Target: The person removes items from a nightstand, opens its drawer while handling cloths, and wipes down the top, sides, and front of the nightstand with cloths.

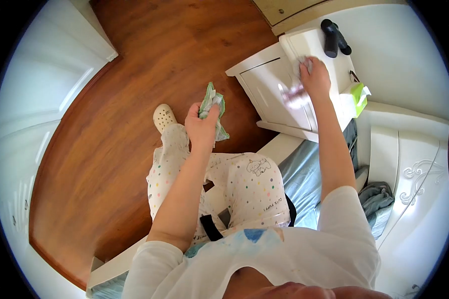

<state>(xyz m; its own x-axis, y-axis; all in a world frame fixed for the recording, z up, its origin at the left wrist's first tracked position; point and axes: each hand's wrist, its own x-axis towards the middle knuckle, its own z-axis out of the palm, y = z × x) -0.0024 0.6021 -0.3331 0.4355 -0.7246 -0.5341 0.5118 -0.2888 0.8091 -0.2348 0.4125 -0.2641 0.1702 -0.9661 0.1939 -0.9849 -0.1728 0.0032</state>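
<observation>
My left hand (pixel 203 124) is closed around a crumpled white cloth with green edges (pixel 215 107), held up over the floor; whether it is fabric or a wrapper is unclear. To the right, my right hand (pixel 315 77) is bent over the top of a white bedside cabinet (pixel 272 89). Its fingers pinch a whitish crumpled tissue (pixel 303 64) against the cabinet top. Just below that hand, a pinkish-white blurred shape (pixel 295 97) shows at the cabinet's front edge, too smeared to name.
A black massage gun (pixel 334 39) lies at the back of the cabinet top. A green tissue box (pixel 358 98) stands near the wall. The bed (pixel 304 169) has grey-blue bedding and a white carved headboard (pixel 409 164). My foot wears a cream clog (pixel 163 117) on the wooden floor (pixel 110 129).
</observation>
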